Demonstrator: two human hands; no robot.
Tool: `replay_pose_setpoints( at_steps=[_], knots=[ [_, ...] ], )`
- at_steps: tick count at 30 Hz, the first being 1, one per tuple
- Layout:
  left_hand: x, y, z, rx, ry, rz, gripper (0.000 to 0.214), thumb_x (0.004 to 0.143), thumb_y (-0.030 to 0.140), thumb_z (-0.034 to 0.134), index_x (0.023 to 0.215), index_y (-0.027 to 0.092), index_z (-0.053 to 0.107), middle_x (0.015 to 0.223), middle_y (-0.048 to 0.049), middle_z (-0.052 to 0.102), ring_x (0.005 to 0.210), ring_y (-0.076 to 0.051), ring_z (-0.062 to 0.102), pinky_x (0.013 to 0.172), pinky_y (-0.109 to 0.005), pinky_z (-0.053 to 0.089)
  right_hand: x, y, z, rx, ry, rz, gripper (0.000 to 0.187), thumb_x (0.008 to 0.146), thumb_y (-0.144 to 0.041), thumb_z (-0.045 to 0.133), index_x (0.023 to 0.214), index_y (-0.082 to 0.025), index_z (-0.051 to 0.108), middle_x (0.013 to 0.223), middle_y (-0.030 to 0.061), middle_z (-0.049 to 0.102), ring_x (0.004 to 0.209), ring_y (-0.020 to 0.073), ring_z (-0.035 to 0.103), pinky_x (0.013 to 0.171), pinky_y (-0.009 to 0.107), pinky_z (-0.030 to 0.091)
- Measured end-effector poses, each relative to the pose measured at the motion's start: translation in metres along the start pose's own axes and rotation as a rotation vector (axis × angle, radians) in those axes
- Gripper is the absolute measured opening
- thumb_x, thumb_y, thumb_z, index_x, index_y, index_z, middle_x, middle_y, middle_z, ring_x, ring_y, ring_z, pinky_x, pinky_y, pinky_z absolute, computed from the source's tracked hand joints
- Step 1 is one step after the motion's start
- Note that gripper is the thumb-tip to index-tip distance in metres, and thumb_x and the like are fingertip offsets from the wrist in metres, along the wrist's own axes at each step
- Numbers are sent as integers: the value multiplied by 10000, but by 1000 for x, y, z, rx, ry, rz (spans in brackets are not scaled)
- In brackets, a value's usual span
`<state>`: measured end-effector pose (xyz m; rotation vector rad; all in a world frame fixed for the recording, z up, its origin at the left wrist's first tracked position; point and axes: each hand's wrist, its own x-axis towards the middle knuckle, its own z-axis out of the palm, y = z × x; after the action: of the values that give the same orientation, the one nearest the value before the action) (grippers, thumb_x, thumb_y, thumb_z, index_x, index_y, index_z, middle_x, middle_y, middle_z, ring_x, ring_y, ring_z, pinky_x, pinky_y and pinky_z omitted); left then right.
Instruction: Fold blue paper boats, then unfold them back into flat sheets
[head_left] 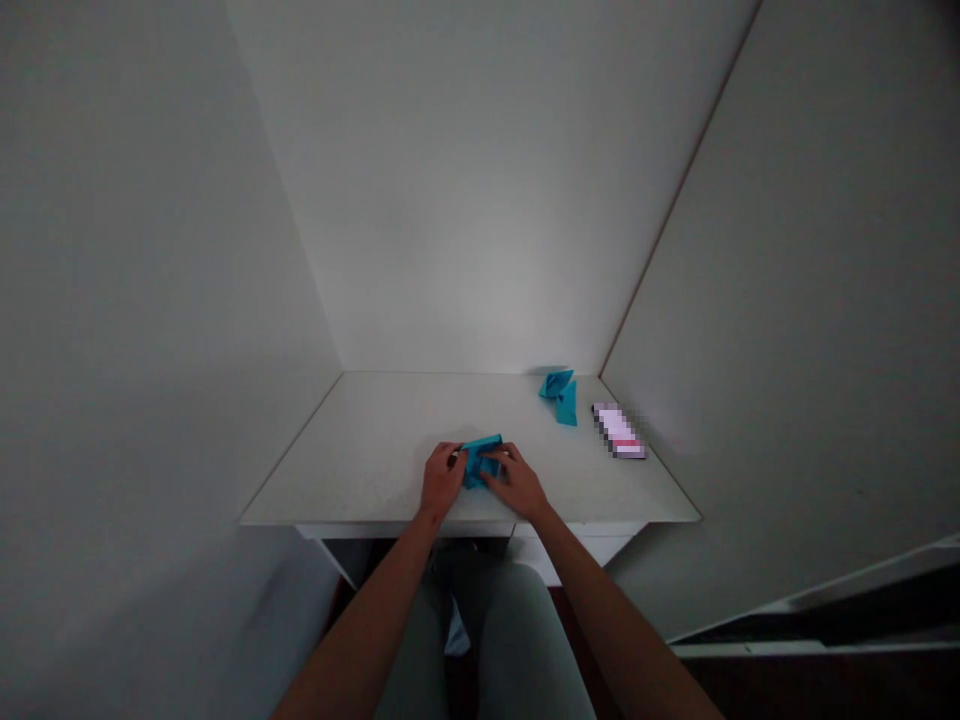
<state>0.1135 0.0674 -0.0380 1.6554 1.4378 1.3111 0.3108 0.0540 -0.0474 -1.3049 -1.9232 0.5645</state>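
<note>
A piece of blue folded paper (482, 458) lies on the white table (375, 450) near its front edge. My left hand (441, 480) pinches its left side with curled fingers. My right hand (516, 482) presses and grips its right side. Both hands rest on the tabletop, and part of the paper is hidden beneath the fingers.
Two finished blue folded paper shapes (561, 396) sit at the back right of the table. A blurred pinkish flat object (619, 430) lies near the right edge. White walls close in the table on the left, back and right. My knees show below the table front.
</note>
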Motion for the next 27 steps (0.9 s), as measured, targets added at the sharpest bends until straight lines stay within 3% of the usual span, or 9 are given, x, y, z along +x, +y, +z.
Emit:
replay_pose_setpoints(
  at_steps=[3,8,11,14,18,27],
  knots=[
    [0,0,0,-36,51,-42,266,959,333,578,1071,189,772,1104,-122,782,993,-247,751,928,-385,605,-3,-2,1,-103,-30,-27,437,887,-301,791,1317,-342,727,1457,87,574,1190,278,655,974,433,602],
    [-1,2,0,-102,73,-81,358,938,425,578,1106,174,770,1033,-102,810,911,-228,762,871,-363,611,-5,3,6,-157,66,-25,394,911,-272,746,1296,-354,747,1498,102,480,1059,249,637,914,436,622],
    [-1,3,0,-98,79,-107,371,936,451,560,1074,176,766,970,-89,810,862,-222,756,824,-346,604,-4,7,7,-149,122,-5,334,936,-310,734,1268,-320,768,1480,129,470,1084,263,612,1002,484,593],
    [-1,4,0,-85,90,-130,357,928,438,550,1052,174,757,942,-85,806,841,-217,750,803,-331,593,0,9,6,-119,158,10,316,968,-366,711,1264,-272,769,1460,155,531,1159,295,599,1108,527,521],
    [0,6,0,-55,67,-135,321,933,427,551,1026,190,746,906,-68,795,834,-209,734,779,-309,573,6,13,4,-66,88,-14,374,962,-310,678,1330,-258,720,1259,121,708,1189,312,620,1115,516,492],
    [1,13,-4,-96,38,-152,232,918,370,558,840,204,700,770,-27,727,764,-190,687,760,-287,529,7,14,-2,12,101,-62,371,979,-216,543,1312,-235,705,1309,128,694,1225,296,611,1116,489,482]
  ],
)
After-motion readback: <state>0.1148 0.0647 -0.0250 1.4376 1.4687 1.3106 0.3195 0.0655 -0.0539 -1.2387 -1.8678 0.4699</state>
